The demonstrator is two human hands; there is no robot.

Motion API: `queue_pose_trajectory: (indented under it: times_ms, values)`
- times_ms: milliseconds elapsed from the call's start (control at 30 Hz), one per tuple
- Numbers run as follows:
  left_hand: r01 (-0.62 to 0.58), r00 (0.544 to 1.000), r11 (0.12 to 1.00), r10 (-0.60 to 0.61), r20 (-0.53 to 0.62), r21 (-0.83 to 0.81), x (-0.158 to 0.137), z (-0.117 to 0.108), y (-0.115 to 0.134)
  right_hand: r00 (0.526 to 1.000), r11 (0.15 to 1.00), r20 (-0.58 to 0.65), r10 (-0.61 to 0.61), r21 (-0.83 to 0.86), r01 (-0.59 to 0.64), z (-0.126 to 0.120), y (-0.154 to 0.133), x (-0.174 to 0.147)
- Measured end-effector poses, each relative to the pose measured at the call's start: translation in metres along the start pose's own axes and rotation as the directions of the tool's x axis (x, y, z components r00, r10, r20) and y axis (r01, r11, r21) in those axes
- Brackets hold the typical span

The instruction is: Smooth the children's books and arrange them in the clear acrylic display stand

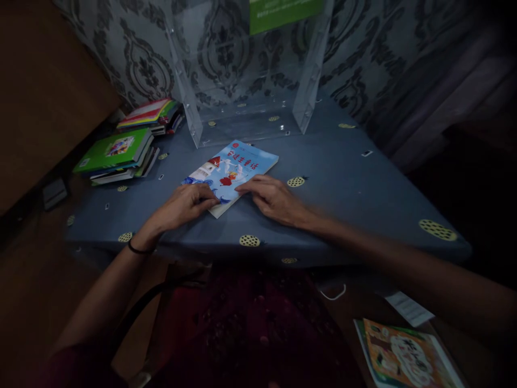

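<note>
Currently, head view, dim light, one moment logged.

Blue book: a thin blue-covered picture book [232, 171] lies flat and closed on the table, turned at an angle, just in front of the clear box and near the table's middle.

Left hand: the left hand [186, 205] rests palm down on the book's near-left corner; fingers are stretched flat over the cover, not curled around anything. A dark band sits on that wrist.

Right hand: the right hand [275, 198] lies palm down at the book's near-right edge, fingertips touching the cover, the rest of the hand on the cloth. Fingers are loosely spread, nothing clasped. Slight motion blur on this forearm.

Table: a table [363, 183] covered in a grey-blue cloth with scattered yellow dotted ovals.

Clear box: a transparent plastic box [246, 116] stands at the back of the table against the patterned wall, its open side facing the person; a green label shows at its top.

Book stacks: a stack topped by a green book [115, 152] sits at the table's left edge; a second stack of colourful books [151, 114] lies behind it, nearer the wall.

Floor side: an orange-and-green picture book [406, 355] lies low at the right, well apart from the table top, with a white paper slip [409, 308] just beside it.
</note>
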State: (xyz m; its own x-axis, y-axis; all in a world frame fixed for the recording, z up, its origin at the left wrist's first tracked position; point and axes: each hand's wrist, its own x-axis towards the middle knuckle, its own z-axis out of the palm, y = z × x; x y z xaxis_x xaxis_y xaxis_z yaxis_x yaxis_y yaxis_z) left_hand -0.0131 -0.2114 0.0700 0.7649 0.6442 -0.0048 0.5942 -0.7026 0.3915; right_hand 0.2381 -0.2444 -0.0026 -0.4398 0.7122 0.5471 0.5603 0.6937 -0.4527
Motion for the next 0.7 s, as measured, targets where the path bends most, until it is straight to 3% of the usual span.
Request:
queue_pose_trajectory:
  times_ms: [233, 467, 600, 700]
  values:
    - [0.004, 0.999, 0.999, -0.007, -0.046, -0.047, -0.01, 0.006, -0.002, 0.998, 0.995, 0.065, -0.021, 0.102, 0.014, 0.014, -0.021, 0.007]
    - [-0.066, 0.992, 0.979, 0.044, -0.115, -0.195, -0.019, 0.012, -0.012, 0.986, 0.976, 0.062, -0.155, 0.163, 0.143, 0.034, -0.037, 0.011]
    - [-0.076, 0.988, 0.957, 0.033, -0.154, -0.279, -0.022, 0.017, -0.019, 0.968, 0.97, 0.071, -0.241, 0.058, 0.237, 0.038, -0.038, 0.012]
    - [-0.083, 0.982, 0.94, 0.021, -0.188, -0.33, -0.024, 0.022, -0.023, 0.934, 0.937, 0.166, -0.315, -0.099, 0.334, 0.037, -0.042, 0.013]
